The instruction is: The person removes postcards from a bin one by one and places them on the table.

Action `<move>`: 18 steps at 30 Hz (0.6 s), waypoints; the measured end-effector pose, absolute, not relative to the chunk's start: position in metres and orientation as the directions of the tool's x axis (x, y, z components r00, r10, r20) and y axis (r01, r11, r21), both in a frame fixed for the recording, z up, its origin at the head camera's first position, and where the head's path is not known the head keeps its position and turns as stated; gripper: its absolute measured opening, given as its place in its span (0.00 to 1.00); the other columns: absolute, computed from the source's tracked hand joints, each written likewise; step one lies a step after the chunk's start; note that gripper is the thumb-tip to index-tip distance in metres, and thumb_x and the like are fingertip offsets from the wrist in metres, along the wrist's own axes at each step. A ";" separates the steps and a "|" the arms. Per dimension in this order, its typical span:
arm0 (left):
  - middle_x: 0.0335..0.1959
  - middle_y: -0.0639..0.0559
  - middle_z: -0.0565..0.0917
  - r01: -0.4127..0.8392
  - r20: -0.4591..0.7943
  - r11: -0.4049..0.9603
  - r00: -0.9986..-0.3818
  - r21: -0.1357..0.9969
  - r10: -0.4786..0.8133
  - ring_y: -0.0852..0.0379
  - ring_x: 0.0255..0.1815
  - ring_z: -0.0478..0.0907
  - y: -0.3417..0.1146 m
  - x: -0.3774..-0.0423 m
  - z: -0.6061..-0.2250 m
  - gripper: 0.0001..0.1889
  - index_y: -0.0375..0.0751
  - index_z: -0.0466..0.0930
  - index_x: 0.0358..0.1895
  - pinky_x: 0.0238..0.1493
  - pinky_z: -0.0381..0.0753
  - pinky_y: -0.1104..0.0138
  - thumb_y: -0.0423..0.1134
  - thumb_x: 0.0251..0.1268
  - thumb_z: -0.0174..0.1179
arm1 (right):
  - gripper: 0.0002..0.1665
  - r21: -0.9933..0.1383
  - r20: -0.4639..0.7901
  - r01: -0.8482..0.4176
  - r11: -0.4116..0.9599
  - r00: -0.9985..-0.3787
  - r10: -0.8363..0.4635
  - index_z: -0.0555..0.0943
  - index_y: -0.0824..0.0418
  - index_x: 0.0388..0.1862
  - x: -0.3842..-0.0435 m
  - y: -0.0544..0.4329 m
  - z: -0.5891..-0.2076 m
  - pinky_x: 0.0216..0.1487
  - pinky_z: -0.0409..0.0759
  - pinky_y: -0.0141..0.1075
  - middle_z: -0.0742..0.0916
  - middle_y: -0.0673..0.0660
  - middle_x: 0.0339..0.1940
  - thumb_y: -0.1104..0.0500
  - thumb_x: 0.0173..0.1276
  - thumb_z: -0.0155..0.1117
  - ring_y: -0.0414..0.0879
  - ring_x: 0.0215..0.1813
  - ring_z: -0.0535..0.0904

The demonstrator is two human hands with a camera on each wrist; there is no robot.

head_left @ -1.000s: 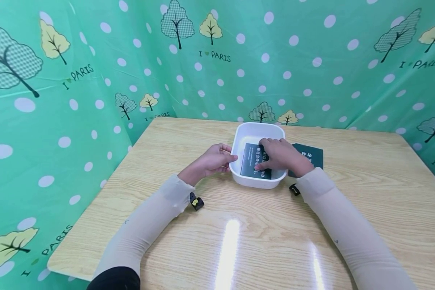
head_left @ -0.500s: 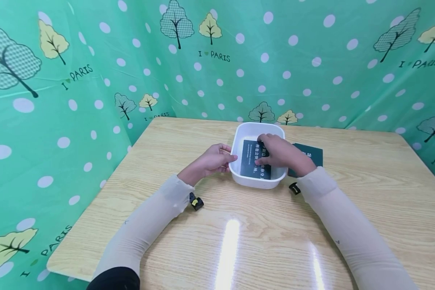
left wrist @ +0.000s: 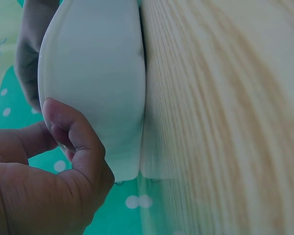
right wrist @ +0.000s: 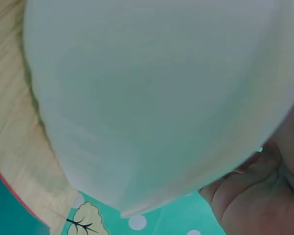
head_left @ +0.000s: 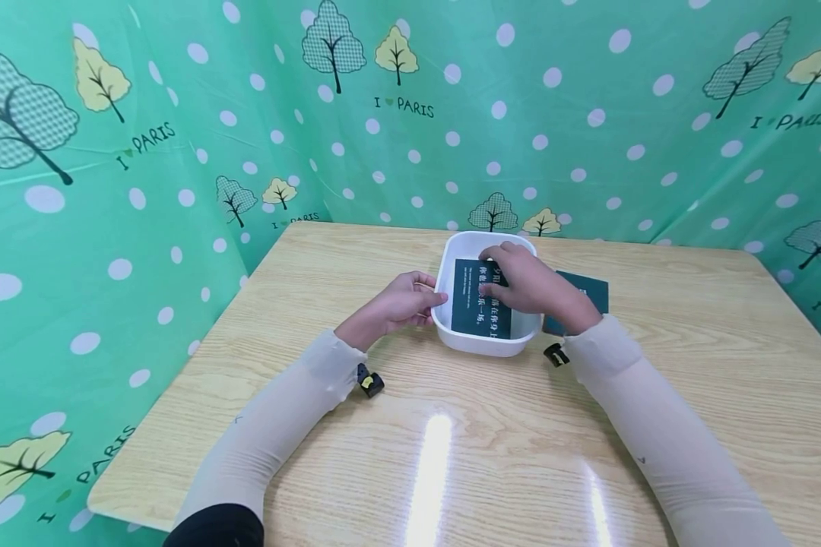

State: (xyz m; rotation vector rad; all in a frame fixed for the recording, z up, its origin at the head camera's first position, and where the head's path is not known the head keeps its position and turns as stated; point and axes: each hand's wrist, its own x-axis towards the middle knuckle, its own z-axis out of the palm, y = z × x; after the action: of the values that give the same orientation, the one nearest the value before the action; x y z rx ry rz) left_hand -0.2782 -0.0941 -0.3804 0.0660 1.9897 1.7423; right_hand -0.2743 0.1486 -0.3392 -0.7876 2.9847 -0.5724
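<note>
A white plastic basin (head_left: 486,347) stands on the wooden table. My left hand (head_left: 405,298) pinches its left rim, the thumb over the edge and the fingers outside; the left wrist view shows this grip against the basin's wall (left wrist: 95,73). Inside the basin is a thin dark green booklet (head_left: 467,308) with white Chinese lettering. My right hand (head_left: 525,282) grips it, with the thumb on its face and the fingertips at its far edge. In the right wrist view the basin's outer wall (right wrist: 137,98) hides the booklet, and only part of the hand shows.
A second dark green booklet (head_left: 594,292) lies on the table right of the basin, partly behind the right wrist. Small black devices (head_left: 371,382) sit at both cuffs. A green patterned curtain (head_left: 410,152) hangs behind the table (head_left: 520,425).
My right hand and the booklet have shifted slightly away and to the left inside the basin, showing more of its lettering. The left hand and the basin have stayed in place.
</note>
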 end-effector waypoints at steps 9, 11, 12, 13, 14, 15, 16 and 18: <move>0.40 0.43 0.82 -0.271 -0.321 0.186 -0.882 0.945 0.345 0.55 0.27 0.77 -0.094 -0.279 -0.383 0.20 0.37 0.66 0.61 0.31 0.79 0.66 0.33 0.73 0.62 | 0.18 -0.389 0.120 -0.515 0.764 -0.850 -0.512 0.73 0.69 0.66 -0.268 0.149 -0.330 0.62 0.79 0.52 0.82 0.65 0.58 0.67 0.81 0.50 0.56 0.58 0.78; 0.40 0.44 0.82 -0.270 -0.319 0.184 -0.883 0.945 0.345 0.55 0.27 0.76 -0.094 -0.279 -0.383 0.20 0.37 0.66 0.61 0.31 0.79 0.66 0.33 0.73 0.62 | 0.17 -0.414 0.107 -0.512 0.753 -0.848 -0.518 0.73 0.69 0.64 -0.267 0.151 -0.326 0.61 0.80 0.52 0.82 0.66 0.58 0.68 0.81 0.47 0.56 0.57 0.79; 0.40 0.43 0.82 -0.270 -0.319 0.182 -0.883 0.945 0.345 0.55 0.27 0.76 -0.094 -0.279 -0.383 0.20 0.37 0.66 0.61 0.32 0.79 0.66 0.33 0.74 0.62 | 0.17 -0.426 0.103 -0.513 0.745 -0.846 -0.523 0.74 0.70 0.63 -0.266 0.152 -0.324 0.61 0.80 0.52 0.82 0.66 0.58 0.69 0.81 0.46 0.56 0.56 0.79; 0.40 0.43 0.81 -0.271 -0.319 0.182 -0.883 0.945 0.345 0.55 0.27 0.76 -0.094 -0.279 -0.383 0.20 0.37 0.66 0.61 0.32 0.79 0.66 0.33 0.74 0.62 | 0.17 -0.440 0.100 -0.516 0.735 -0.842 -0.531 0.74 0.70 0.63 -0.265 0.152 -0.322 0.60 0.80 0.52 0.82 0.66 0.57 0.70 0.81 0.45 0.56 0.56 0.79; 0.40 0.43 0.81 -0.271 -0.319 0.180 -0.882 0.945 0.346 0.55 0.27 0.76 -0.094 -0.279 -0.383 0.20 0.37 0.66 0.61 0.32 0.79 0.66 0.33 0.74 0.62 | 0.16 -0.451 0.099 -0.517 0.728 -0.839 -0.535 0.74 0.69 0.62 -0.264 0.153 -0.320 0.59 0.81 0.52 0.82 0.66 0.57 0.70 0.81 0.45 0.56 0.55 0.79; 0.40 0.43 0.82 -0.273 -0.321 0.181 -0.882 0.945 0.346 0.55 0.27 0.76 -0.094 -0.279 -0.382 0.20 0.37 0.66 0.61 0.32 0.79 0.66 0.33 0.74 0.62 | 0.16 -0.460 0.100 -0.518 0.721 -0.837 -0.538 0.74 0.69 0.62 -0.263 0.154 -0.318 0.58 0.81 0.52 0.82 0.65 0.56 0.70 0.81 0.44 0.56 0.54 0.79; 0.41 0.43 0.82 -0.275 -0.322 0.180 -0.881 0.945 0.346 0.55 0.27 0.76 -0.094 -0.278 -0.382 0.20 0.37 0.66 0.61 0.32 0.79 0.66 0.33 0.74 0.62 | 0.16 -0.465 0.104 -0.521 0.716 -0.835 -0.540 0.73 0.68 0.61 -0.262 0.154 -0.316 0.57 0.81 0.51 0.82 0.65 0.56 0.70 0.81 0.45 0.56 0.53 0.79; 0.42 0.42 0.82 -0.278 -0.326 0.182 -0.880 0.943 0.345 0.55 0.28 0.76 -0.094 -0.278 -0.381 0.20 0.37 0.66 0.62 0.32 0.79 0.66 0.33 0.74 0.62 | 0.15 -0.469 0.121 -0.527 0.709 -0.833 -0.539 0.73 0.67 0.61 -0.260 0.155 -0.313 0.56 0.82 0.51 0.82 0.64 0.55 0.69 0.81 0.45 0.55 0.52 0.80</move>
State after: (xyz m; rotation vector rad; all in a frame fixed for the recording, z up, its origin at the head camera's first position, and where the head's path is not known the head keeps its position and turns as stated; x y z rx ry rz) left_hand -0.2777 -0.0941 -0.3810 0.0628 1.9920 1.7462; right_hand -0.2600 0.1552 -0.3132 -0.8987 2.8806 -0.7793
